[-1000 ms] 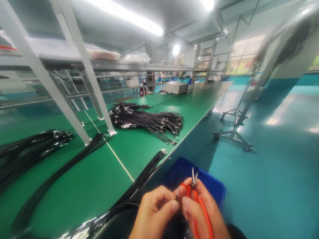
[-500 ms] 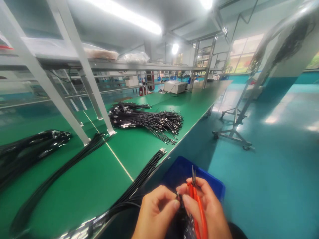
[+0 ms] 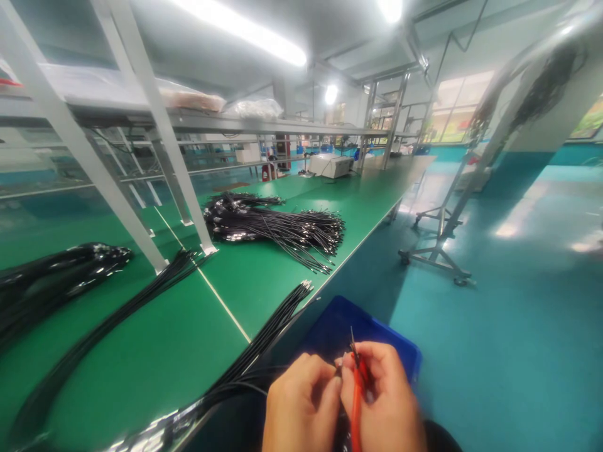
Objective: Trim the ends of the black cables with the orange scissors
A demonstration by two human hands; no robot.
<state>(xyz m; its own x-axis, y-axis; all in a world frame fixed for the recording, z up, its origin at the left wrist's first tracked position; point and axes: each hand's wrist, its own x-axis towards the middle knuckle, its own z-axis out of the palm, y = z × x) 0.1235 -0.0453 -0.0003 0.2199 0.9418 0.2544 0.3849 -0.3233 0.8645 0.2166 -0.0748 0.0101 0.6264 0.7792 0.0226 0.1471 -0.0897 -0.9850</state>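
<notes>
My left hand (image 3: 301, 398) is closed in a pinch at the end of a black cable (image 3: 338, 371), whose tip is mostly hidden by my fingers. Right beside it, my right hand (image 3: 389, 395) holds red-handled scissors (image 3: 357, 402) with the narrow dark blades pointing up and away. Its thumb and forefinger also meet at the cable end, near my left fingertips. Below my hands, dark shiny material hangs, partly covered by them. A bundle of black cables (image 3: 271, 326) with pale tips lies along the table edge, just left of my hands.
A blue bin (image 3: 396, 336) is below the table edge, behind my hands. On the green table (image 3: 155, 339) lie a large cable pile (image 3: 282, 226) and more bundles (image 3: 61, 270). White shelf posts (image 3: 162, 125) rise from the table. A wheeled metal stand (image 3: 436, 251) is at right.
My right hand has turned the scissors, so the blades tilt further left and the tips look closer together. Both hands remain together, with my left still pinching.
</notes>
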